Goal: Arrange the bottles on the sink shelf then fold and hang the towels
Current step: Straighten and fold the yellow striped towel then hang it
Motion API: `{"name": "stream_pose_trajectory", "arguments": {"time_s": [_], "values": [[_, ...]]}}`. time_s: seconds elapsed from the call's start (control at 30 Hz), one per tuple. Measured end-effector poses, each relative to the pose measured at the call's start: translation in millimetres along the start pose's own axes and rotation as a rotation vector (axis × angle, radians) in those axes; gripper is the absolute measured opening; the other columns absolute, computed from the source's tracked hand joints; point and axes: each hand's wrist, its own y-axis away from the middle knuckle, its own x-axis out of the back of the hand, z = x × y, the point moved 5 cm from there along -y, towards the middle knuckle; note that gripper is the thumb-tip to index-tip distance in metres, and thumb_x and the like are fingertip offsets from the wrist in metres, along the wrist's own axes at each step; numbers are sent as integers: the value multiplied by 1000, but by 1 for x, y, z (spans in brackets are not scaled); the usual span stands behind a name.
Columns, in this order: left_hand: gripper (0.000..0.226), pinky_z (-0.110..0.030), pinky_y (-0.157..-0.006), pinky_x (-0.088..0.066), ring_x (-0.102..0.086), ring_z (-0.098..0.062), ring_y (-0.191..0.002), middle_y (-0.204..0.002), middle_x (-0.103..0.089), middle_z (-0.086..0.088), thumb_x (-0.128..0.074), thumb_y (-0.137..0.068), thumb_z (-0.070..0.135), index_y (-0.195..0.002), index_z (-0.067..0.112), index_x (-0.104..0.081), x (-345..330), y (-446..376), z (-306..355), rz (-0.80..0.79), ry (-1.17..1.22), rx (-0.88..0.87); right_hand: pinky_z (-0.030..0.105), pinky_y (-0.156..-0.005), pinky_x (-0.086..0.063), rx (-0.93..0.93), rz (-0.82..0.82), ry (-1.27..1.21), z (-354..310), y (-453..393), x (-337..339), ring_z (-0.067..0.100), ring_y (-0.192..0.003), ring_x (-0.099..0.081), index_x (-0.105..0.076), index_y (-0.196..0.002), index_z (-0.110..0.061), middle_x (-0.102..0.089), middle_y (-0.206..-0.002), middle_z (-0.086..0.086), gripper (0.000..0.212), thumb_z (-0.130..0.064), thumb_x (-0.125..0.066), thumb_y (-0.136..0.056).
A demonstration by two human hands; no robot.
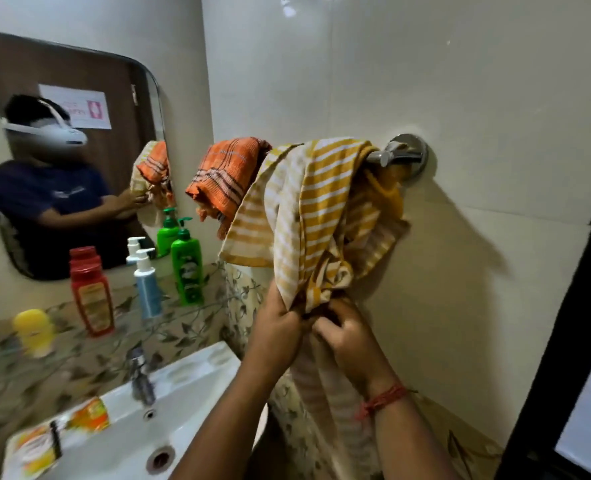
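A yellow and white striped towel [316,209] hangs bunched over the chrome towel bar [396,155] on the right wall. My left hand [276,329] and my right hand [347,336] both grip its lower end, close together. An orange striped towel [223,176] hangs crumpled on the bar's left end. On the glass shelf [197,303] under the mirror stand a green pump bottle [187,268], a blue pump bottle [147,285], a red bottle [91,292] and a yellow bottle [34,330].
The white sink [197,382] with its tap [141,375] lies below left, with a yellow-orange packet [51,441] on its rim. A mirror [65,150] hangs on the left wall. A dark door frame [557,341] stands at the right edge.
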Motion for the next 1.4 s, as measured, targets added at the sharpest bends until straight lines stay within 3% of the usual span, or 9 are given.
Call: {"name": "stream_pose_trajectory", "arguments": {"time_s": [0.13, 0.3, 0.47, 0.57, 0.7, 0.87, 0.97, 1.1, 1.4], "values": [[44, -9, -97, -39, -53, -9, -125, -132, -57, 12, -53, -98, 8, -125, 42, -49, -9, 52, -26, -84, -275, 22, 15, -75, -53, -88, 149, -337, -18, -6, -2, 10, -97, -70, -57, -122, -19, -72, -109, -1, 50, -42, -74, -81], [37, -14, -104, -42, -55, -7, -131, -132, -61, 24, -65, -89, 31, -123, 42, -58, -17, 117, -56, -326, -151, 130, 31, -100, -51, -163, 15, -195, -15, -3, -29, 2, -107, -66, -66, -115, -31, -72, -112, -14, 31, -37, -74, -86], [43, -46, -96, -56, -70, -28, -111, -121, -72, -15, -65, -87, 28, -125, 10, -66, 43, 105, -60, 238, 593, 381, 24, -89, -51, -160, -45, -88, 16, 37, -34, 11, -107, -67, -70, -112, -21, -73, -108, -7, 21, -26, -70, -91], [54, -51, -99, -53, -70, -30, -110, -119, -73, -13, -70, -83, 48, -126, 15, -68, 52, 87, -49, 276, 612, 399, 5, -75, -43, -109, -173, 110, 25, 52, -47, 19, -102, -66, -69, -113, -15, -69, -102, 0, 25, -26, -68, -91], [22, -30, -50, -46, -56, -13, -48, -54, -61, -2, -65, -74, 35, -80, 14, -63, 62, 80, -31, 402, 408, 337, -5, -74, -36, -65, -324, 190, 19, 63, -52, 6, -113, -56, -62, -127, -25, -61, -117, -11, 37, -25, -69, -91], [19, -41, -76, -57, -64, -29, -80, -76, -70, -8, -63, -83, 37, -80, 22, -74, 81, 95, -26, 449, 126, 274, 16, -92, -47, -144, -729, 349, 10, 68, -22, -4, -118, -57, -54, -132, -37, -57, -127, -26, 55, -57, -68, -81], [10, -13, -63, -47, -64, -12, -82, -88, -71, 2, -61, -89, 28, -85, 22, -67, 90, 105, -29, 395, -9, 288, 13, -69, -48, -91, -373, 337, -3, 49, 5, -4, -90, -64, -63, -110, -30, -67, -96, -18, 54, -68, -55, -73], [19, -18, -70, -52, -65, -12, -86, -94, -71, 1, -64, -89, 29, -105, 19, -67, 92, 111, -29, 341, -52, 279, 23, -96, -47, 36, -249, 140, -17, 42, -32, 5, -117, -56, -43, -133, -38, -54, -132, -10, 68, -74, -56, -76], [44, -22, -70, -59, -75, -15, -86, -89, -78, -1, -52, -96, 52, -99, 14, -73, 171, 116, -11, 652, 108, 286, 30, -89, -56, -106, -477, -73, 9, 32, -129, 9, -104, -67, -67, -117, -25, -71, -110, -9, 21, -26, -61, -97]]}}
